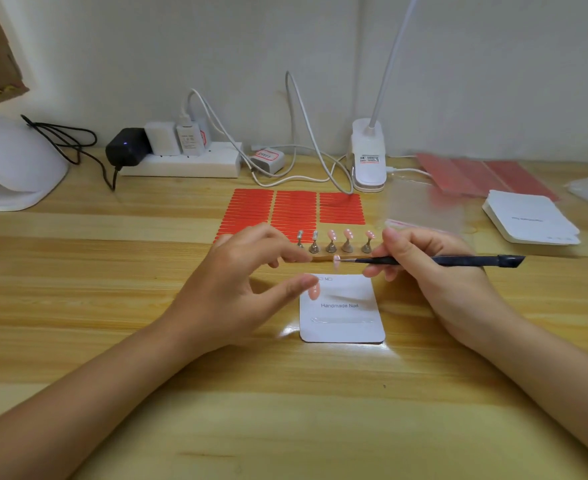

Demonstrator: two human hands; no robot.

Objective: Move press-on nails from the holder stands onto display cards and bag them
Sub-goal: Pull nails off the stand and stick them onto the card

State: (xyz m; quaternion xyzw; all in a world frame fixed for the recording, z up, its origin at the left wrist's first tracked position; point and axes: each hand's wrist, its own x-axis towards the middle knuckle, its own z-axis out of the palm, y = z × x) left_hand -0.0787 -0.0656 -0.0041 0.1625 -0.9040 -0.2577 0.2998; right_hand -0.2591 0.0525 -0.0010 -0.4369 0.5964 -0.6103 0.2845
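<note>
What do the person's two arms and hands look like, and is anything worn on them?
Both forearms are bare to the frame edge: no sleeves show. The left hand and right hand wear no gloves, rings, watch or bracelets. The fingernails look short and unpainted.

I see a light wooden worktop (78, 271) with visible grain, set against a plain pale wall (181, 46). A white clip lamp (368, 157) stands at the back edge, its thin neck rising out of view. Bright glare falls on the worktop near the centre.
</note>
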